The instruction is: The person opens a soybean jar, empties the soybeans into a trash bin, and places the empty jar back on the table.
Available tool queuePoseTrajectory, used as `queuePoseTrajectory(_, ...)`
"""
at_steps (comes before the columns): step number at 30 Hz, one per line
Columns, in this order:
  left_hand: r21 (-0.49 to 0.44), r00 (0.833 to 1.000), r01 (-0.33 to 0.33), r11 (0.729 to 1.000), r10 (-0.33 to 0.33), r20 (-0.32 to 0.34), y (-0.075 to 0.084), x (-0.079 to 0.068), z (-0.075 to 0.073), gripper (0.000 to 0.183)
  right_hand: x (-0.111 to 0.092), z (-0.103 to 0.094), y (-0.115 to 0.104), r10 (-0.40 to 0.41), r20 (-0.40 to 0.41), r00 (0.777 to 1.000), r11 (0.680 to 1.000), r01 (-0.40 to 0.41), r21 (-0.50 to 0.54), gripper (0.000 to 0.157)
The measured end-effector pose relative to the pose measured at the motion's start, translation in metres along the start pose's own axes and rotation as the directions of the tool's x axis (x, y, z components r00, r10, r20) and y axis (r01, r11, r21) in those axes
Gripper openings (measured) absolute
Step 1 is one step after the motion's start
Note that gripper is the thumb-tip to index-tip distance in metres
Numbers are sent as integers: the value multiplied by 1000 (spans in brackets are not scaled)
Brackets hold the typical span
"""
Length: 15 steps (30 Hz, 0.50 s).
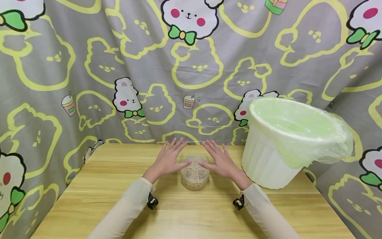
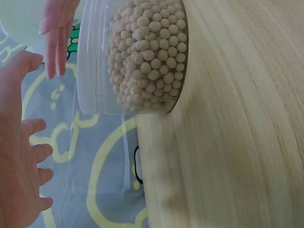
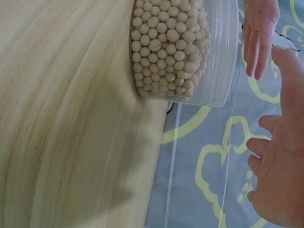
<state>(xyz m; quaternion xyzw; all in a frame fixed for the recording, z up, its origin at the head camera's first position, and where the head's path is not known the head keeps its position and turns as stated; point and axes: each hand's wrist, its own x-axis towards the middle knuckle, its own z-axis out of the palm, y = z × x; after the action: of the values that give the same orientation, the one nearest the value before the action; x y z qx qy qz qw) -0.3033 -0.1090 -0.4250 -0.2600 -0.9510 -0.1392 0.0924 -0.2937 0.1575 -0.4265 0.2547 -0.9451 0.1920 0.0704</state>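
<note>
A clear round plastic tub (image 1: 194,179) stands upright on the wooden table, partly filled with small beige balls (image 1: 195,171) that look like dried beans. To its left my left hand (image 1: 168,159) is spread, fingers pointing away and thumb reaching toward the rim. My right hand (image 1: 221,161) mirrors it on the other side, also spread. Both wrist views show the tub from the side: the balls (image 2: 149,52) pile higher against one wall, and the tub (image 3: 221,52) has a thick clear rim. Neither hand grips anything.
At the right of the table a white ribbed bin (image 1: 265,159) stands tilted, lined with a pale green plastic bag (image 1: 298,116). Behind the wooden table (image 1: 191,215) hangs a grey curtain (image 1: 167,66) with cartoon prints. A small black wrist camera (image 1: 152,201) sits at each cuff.
</note>
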Motion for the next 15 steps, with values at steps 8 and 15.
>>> queuePoseTrajectory(8,-273,1000,4,962,1,18,-3,-1,4,86,-1,2,9,38,53,998,952,-53,300,80)
queuePoseTrajectory(15,-730,982,126,672,20,188,-9,-10,13,98,-8,9,21,73,185,980,754,-175,633,74)
